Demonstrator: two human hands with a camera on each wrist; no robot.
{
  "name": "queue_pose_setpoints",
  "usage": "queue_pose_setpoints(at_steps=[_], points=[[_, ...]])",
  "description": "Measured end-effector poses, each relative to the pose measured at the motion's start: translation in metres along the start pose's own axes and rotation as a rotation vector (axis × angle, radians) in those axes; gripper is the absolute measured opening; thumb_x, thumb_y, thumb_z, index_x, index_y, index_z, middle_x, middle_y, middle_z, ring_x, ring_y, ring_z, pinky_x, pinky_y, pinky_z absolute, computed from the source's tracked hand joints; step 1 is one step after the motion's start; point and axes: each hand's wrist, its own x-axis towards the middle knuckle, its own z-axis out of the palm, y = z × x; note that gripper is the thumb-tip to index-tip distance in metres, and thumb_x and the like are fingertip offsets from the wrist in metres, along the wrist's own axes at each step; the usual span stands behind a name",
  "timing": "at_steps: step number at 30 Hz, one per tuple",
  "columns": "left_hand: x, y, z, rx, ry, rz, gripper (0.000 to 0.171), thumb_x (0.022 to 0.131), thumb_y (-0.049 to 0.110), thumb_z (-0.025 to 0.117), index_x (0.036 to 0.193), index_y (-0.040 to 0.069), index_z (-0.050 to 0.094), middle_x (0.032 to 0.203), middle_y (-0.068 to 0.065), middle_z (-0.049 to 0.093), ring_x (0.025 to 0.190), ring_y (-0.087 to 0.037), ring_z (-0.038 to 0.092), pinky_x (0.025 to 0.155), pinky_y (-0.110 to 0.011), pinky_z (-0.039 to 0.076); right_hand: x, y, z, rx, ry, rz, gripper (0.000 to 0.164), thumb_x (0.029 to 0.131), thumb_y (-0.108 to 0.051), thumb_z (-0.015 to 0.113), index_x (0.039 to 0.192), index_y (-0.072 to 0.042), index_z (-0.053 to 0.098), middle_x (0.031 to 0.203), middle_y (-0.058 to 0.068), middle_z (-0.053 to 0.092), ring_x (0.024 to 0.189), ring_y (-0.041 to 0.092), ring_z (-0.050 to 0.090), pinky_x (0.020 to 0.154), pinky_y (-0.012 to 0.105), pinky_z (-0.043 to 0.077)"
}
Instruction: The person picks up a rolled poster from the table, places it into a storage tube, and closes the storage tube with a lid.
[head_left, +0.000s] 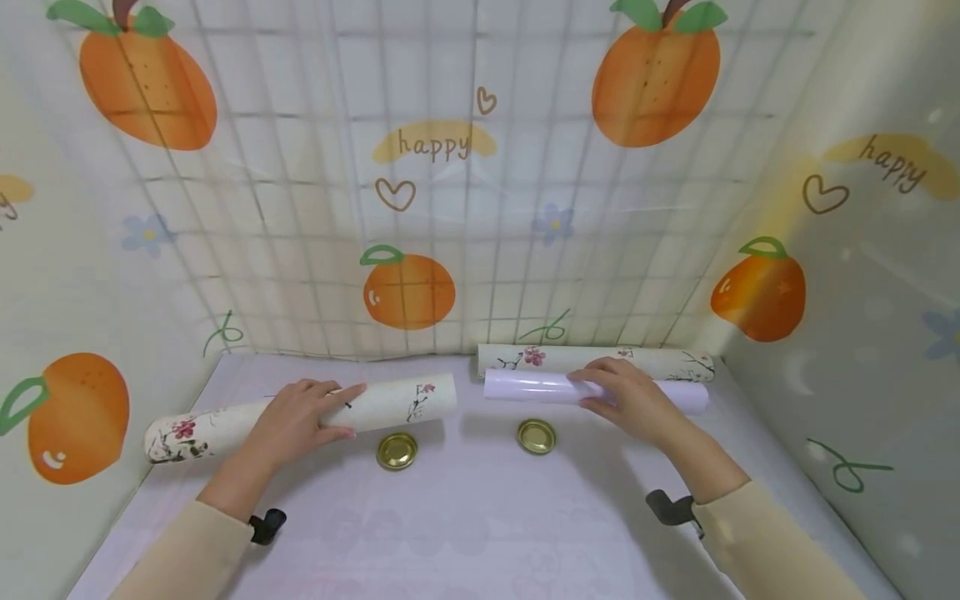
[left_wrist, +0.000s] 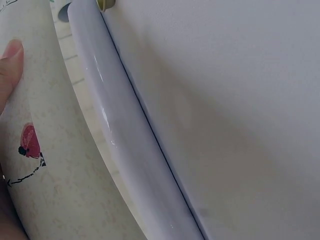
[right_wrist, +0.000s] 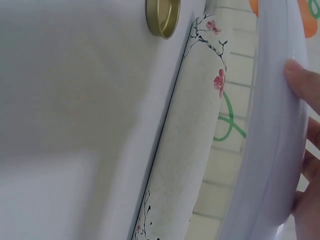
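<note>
My left hand [head_left: 296, 423] grips a cream wallpaper roll [head_left: 390, 402] printed with plum blossoms, its thumb on the near side. The roll is tilted, its right end higher in the head view. On the right, my right hand [head_left: 633, 398] holds a glossy lavender roll [head_left: 525, 387] between thumb and fingers. Behind it a second blossom-printed roll [head_left: 502, 357] lies along the back of the table; the right wrist view shows it apart from the lavender one. In the left wrist view another glossy lavender length [left_wrist: 117, 120] lies beyond the held roll.
Two round gold metal lids, a left lid [head_left: 397, 451] and a right lid [head_left: 536, 436], lie on the pale lavender tabletop [head_left: 450, 533] in front of the rolls. A fruit-printed curtain [head_left: 525, 275] encloses the back and both sides.
</note>
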Motion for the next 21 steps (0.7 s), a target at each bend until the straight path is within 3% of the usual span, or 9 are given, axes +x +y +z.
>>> queue_pose_setpoints(at_steps=[12,21], points=[[-0.004,0.008,-0.001,-0.013,0.008,-0.008,0.074,0.080,0.052,0.078,0.146,0.029,0.054,0.123,-0.011,0.067,0.112,-0.037,0.060,0.096,-0.056,0.047,0.005,-0.007,0.007,0.026,-0.012,-0.032,0.044,0.081,-0.010,0.084,0.123,-0.017,0.070,0.113,0.004,0.065,0.102,0.026,0.060,0.083,0.047,0.052],[-0.006,0.012,-0.003,-0.019,0.009,-0.007,0.076,0.079,0.054,0.077,0.147,0.030,0.053,0.122,-0.010,0.067,0.112,-0.036,0.060,0.096,-0.054,0.047,0.009,-0.013,0.011,0.039,0.025,-0.080,0.044,0.080,-0.010,0.085,0.121,-0.016,0.071,0.111,0.003,0.065,0.101,0.025,0.061,0.082,0.045,0.052]])
